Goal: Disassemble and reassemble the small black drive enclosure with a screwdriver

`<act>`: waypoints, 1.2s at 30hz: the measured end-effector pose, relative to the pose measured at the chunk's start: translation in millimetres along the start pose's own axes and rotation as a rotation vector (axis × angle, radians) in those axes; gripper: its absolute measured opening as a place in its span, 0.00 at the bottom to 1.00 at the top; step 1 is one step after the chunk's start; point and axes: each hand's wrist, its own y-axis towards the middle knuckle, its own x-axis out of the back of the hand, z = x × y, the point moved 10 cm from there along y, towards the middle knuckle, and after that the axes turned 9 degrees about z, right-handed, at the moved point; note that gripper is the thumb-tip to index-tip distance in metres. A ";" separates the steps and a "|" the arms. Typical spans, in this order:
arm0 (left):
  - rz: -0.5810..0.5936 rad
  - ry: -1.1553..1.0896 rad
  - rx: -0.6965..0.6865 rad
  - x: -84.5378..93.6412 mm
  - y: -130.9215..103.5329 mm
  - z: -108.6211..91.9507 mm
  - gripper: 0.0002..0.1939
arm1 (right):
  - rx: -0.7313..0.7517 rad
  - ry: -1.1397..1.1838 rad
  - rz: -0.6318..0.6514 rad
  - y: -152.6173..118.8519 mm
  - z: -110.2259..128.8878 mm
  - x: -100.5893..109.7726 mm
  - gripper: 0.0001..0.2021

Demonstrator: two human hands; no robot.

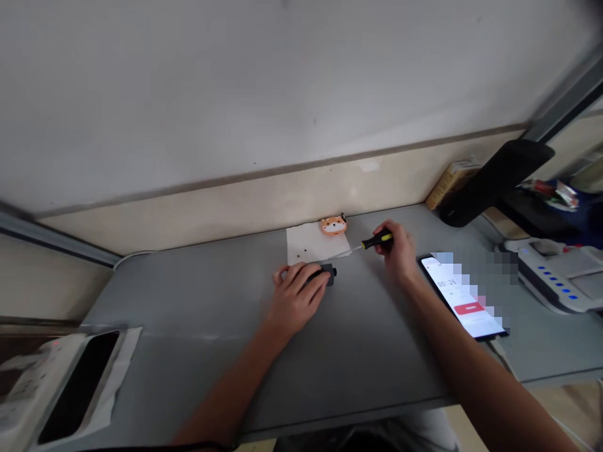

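My left hand [296, 295] is closed over a small dark block-shaped device [330, 275], which rests on the grey desk. Only the device's right end, with a short black knob, shows past my fingers. In my right hand [398, 251] is a screwdriver [378, 239] with a black and yellow handle. Its thin shaft points left, above the edge of a white paper sheet [306, 237]. Tiny dark bits, perhaps screws, lie on that sheet [301, 253]. An orange animal-faced case [333, 225] sits at the paper's far right corner.
A lit phone [464, 301] with a cable lies right of my right forearm. Farther right stand a white device with blue buttons [560, 279] and a black cylinder [494, 185] beside a small box [450, 183]. At left, a dark phone [80, 386] lies on white paper. A wall borders the desk.
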 end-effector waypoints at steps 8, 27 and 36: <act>0.094 -0.037 -0.077 -1.5 -8.6 4.9 0.12 | 0.096 -0.283 0.311 -14.6 -7.7 -53.2 0.23; 0.421 -0.878 0.615 -61.5 -37.2 82.1 0.09 | -0.069 -0.131 0.138 -2.4 -10.1 -23.5 0.28; 0.453 -0.667 0.556 -67.1 -41.0 81.6 0.08 | -0.082 -0.143 0.098 -2.7 -9.1 -17.9 0.28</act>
